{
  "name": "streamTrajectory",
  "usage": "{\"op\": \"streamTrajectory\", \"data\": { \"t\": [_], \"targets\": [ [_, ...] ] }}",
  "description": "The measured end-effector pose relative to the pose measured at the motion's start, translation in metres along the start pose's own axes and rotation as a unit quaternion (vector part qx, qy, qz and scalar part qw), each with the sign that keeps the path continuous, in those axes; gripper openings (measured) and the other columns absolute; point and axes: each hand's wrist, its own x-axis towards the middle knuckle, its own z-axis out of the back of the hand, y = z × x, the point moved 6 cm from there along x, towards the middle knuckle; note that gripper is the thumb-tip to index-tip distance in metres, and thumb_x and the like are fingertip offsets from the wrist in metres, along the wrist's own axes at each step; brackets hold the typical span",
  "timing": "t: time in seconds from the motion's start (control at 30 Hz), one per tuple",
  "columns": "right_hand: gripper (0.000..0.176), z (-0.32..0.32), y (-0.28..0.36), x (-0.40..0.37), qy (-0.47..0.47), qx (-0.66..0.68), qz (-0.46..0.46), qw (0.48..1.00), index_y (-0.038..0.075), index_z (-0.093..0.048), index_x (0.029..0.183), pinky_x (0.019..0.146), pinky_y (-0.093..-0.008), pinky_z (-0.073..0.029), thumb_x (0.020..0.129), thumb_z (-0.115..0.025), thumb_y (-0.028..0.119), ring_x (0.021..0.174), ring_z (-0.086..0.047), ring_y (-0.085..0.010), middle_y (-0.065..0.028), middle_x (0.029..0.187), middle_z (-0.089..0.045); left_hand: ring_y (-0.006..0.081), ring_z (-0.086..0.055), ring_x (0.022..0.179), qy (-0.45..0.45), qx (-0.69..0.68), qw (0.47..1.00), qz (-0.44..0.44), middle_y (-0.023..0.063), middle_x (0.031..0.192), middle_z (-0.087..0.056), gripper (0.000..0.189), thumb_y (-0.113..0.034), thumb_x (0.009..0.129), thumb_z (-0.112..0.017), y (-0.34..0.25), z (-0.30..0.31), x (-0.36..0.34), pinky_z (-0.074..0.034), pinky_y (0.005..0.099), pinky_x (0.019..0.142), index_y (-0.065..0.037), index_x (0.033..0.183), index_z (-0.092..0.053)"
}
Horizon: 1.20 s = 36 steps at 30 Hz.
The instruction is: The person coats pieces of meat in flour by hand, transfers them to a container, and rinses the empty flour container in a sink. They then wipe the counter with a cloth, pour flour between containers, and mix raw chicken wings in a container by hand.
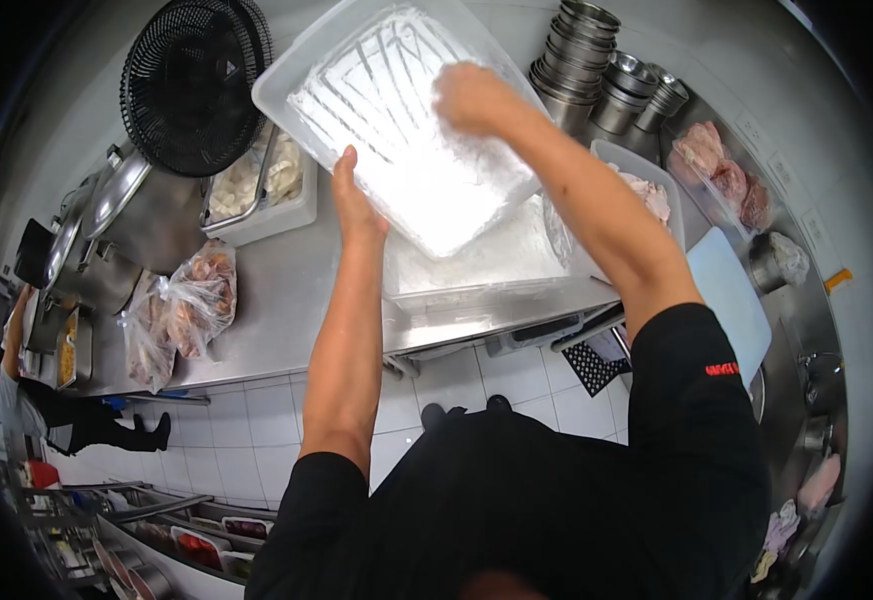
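A translucent plastic tub [502, 50] is held tilted above the steel counter. White powder that looks like flour [422, 165] coats its floor, with finger-like streaks drawn through it. My left hand [357, 200] grips the tub's near left rim, the thumb over the edge. Inside the tub, my right hand [472, 98] is curled over the powder; its fingertips are hidden, so I cannot see what it holds. Under the tub, a shallow tray [417, 285] dusted with white stands on the counter, partly covered.
Left on the counter [272, 330] are bagged meat [202, 295], a tub of pale pieces [257, 225], large pots [147, 215] and a black fan [192, 85]. Right are stacked steel containers [572, 65], raw meat [722, 175] and a pale-blue board [727, 300]. Another person [67, 410] stands far left.
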Motion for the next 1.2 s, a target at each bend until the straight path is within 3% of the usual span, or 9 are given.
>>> {"op": "streamTrajectory", "data": {
  "t": [0.1,0.13,0.23,0.4,0.53,0.6,0.8,1.03,1.2],
  "targets": [
    [0.028,-0.015,-0.025,-0.011,-0.115,0.108,-0.108,0.981,0.001,-0.066,0.097,0.090,-0.0435,-0.045,0.082,-0.048,0.014,0.107,-0.054,-0.0357,-0.0197,0.106,-0.060,0.0325,-0.047,0.118,-0.004,0.034,0.999,-0.033,0.0167,0.127,-0.048,0.054,-0.027,0.087,-0.050,-0.007,-0.001,0.003,-0.039,0.0441,0.099,0.002,0.130,-0.038],
    [0.030,-0.029,-0.027,-0.018,-0.050,0.126,-0.151,0.979,-0.002,-0.065,0.099,0.091,-0.0435,-0.045,0.082,-0.046,0.013,0.108,-0.053,-0.0367,-0.0210,0.111,-0.058,0.0324,-0.048,0.117,-0.019,0.025,0.999,-0.032,0.0165,0.127,-0.048,0.054,-0.027,0.086,-0.050,-0.006,0.004,0.005,-0.039,0.0441,0.099,0.002,0.130,-0.039],
    [0.033,-0.078,-0.018,-0.029,0.090,0.069,-0.065,0.991,-0.004,-0.064,0.102,0.091,-0.0427,-0.045,0.082,-0.044,0.012,0.111,-0.052,-0.0369,-0.0222,0.116,-0.056,0.0321,-0.048,0.116,-0.029,0.002,0.999,-0.032,0.0162,0.125,-0.049,0.054,-0.025,0.083,-0.051,-0.008,0.009,0.015,-0.040,0.0440,0.098,0.003,0.128,-0.040],
    [0.031,-0.048,-0.011,-0.020,0.035,0.106,-0.012,0.994,-0.006,-0.063,0.085,0.081,-0.0450,-0.046,0.082,-0.044,0.019,0.083,-0.060,-0.0395,-0.0266,0.083,-0.062,0.0318,-0.049,0.116,-0.005,0.009,0.999,-0.034,0.0162,0.123,-0.049,0.054,-0.023,0.081,-0.050,-0.015,0.004,0.021,-0.041,0.0441,0.098,0.003,0.127,-0.040],
    [0.038,-0.058,-0.043,-0.032,0.058,0.129,-0.107,0.984,-0.005,-0.061,0.101,0.085,-0.0397,-0.045,0.084,-0.044,0.024,0.093,-0.060,-0.0372,-0.0271,0.099,-0.062,0.0311,-0.051,0.113,-0.026,0.033,0.996,-0.083,0.0150,0.119,-0.052,0.049,-0.021,0.081,-0.051,-0.016,0.011,0.022,-0.042,0.0438,0.096,0.003,0.123,-0.043],
    [0.043,-0.080,-0.068,-0.053,-0.062,0.305,-0.281,0.908,-0.005,-0.059,0.110,0.087,-0.0353,-0.045,0.084,-0.047,0.028,0.097,-0.060,-0.0335,-0.0257,0.105,-0.061,0.0305,-0.051,0.111,0.002,0.019,0.997,-0.068,0.0142,0.116,-0.053,0.045,-0.021,0.081,-0.052,-0.015,0.011,0.027,-0.042,0.0434,0.096,0.003,0.119,-0.045],
    [0.054,-0.104,-0.047,-0.054,-0.047,0.570,-0.281,0.770,-0.005,-0.057,0.115,0.087,-0.0298,-0.043,0.084,-0.057,0.039,0.099,-0.057,-0.0199,-0.0139,0.108,-0.063,0.0279,-0.052,0.107,0.006,0.027,0.998,-0.064,0.0143,0.113,-0.053,0.042,-0.021,0.080,-0.054,-0.004,-0.001,0.033,-0.042,0.0424,0.094,0.004,0.113,-0.049],
    [0.059,-0.095,-0.021,-0.030,0.009,0.510,-0.214,0.833,-0.004,-0.060,0.114,0.080,-0.0321,-0.046,0.078,-0.062,0.043,0.091,-0.061,-0.0226,-0.0149,0.103,-0.065,0.0258,-0.053,0.104,0.069,0.054,0.991,-0.104,0.0143,0.108,-0.054,0.043,-0.024,0.078,-0.057,-0.003,-0.040,0.051,-0.043,0.0391,0.092,0.006,0.109,-0.052],
    [0.056,-0.056,0.006,-0.035,0.054,0.358,-0.140,0.922,-0.001,-0.058,0.116,0.085,-0.0377,-0.046,0.072,-0.062,0.033,0.098,-0.060,-0.0346,-0.0258,0.106,-0.062,0.0223,-0.047,0.111,0.113,0.110,0.979,-0.127,0.0110,0.123,-0.049,0.066,-0.023,0.077,-0.062,0.006,-0.048,0.069,-0.036,0.0335,0.098,0.001,0.133,-0.038]
  ]
}}
